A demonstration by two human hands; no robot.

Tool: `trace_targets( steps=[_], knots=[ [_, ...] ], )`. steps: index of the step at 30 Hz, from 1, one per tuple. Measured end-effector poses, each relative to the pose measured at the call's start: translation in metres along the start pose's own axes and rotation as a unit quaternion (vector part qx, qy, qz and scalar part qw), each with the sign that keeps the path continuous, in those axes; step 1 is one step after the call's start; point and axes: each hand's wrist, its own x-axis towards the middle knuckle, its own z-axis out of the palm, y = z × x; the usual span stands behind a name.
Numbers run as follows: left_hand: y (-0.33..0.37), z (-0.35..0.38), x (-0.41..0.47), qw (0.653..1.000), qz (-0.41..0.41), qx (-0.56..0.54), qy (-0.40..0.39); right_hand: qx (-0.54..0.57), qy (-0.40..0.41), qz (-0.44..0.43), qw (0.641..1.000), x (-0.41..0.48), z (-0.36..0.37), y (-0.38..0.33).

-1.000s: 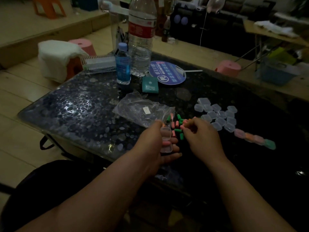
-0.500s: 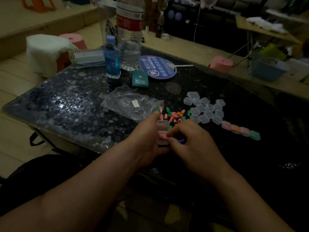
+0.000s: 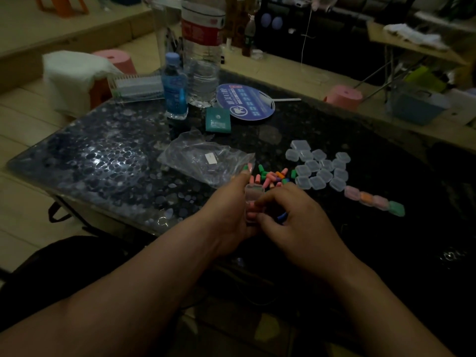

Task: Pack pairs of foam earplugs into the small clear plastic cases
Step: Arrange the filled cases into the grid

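My left hand (image 3: 229, 215) holds a small clear case (image 3: 253, 199), its lid hinged open, above the table's near edge. A pink earplug (image 3: 251, 215) lies in the case. My right hand (image 3: 293, 220) has its curled fingertips at the case, pinching at that earplug. A blue earplug (image 3: 281, 216) peeks out under the right fingers. Loose coloured earplugs (image 3: 273, 176) lie in a pile just beyond both hands. Several empty clear cases (image 3: 318, 167) sit to the right of the pile. A row of filled cases (image 3: 373, 200) runs off to their right.
A crumpled clear plastic bag (image 3: 206, 161) lies left of the pile. Farther back stand a small blue bottle (image 3: 175, 91), a large water bottle (image 3: 202, 52), a teal packet (image 3: 218, 120) and a round blue fan (image 3: 244, 103). The dark glass table (image 3: 103, 163) ends close to my arms.
My right hand came back from the earplug pile to the case held in my left hand, bringing a pink earplug into it. Both hands sit slightly nearer to me.
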Motion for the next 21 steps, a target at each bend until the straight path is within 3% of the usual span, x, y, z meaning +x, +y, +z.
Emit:
trace_targets(
  steps=[5, 12, 21],
  knots=[
    [0.001, -0.001, -0.002, 1.0, -0.002, 0.014, 0.005, 0.042, 0.027, 0.052, 0.997, 0.003, -0.013, 0.009],
    [0.002, 0.0, -0.008, 1.0, -0.01, 0.025, 0.001, -0.006, -0.077, 0.027, 0.997, 0.002, -0.008, 0.015],
    [0.003, -0.002, -0.002, 0.999, -0.013, 0.031, 0.002, 0.027, -0.021, 0.011, 0.999, 0.002, -0.002, 0.012]
  ],
)
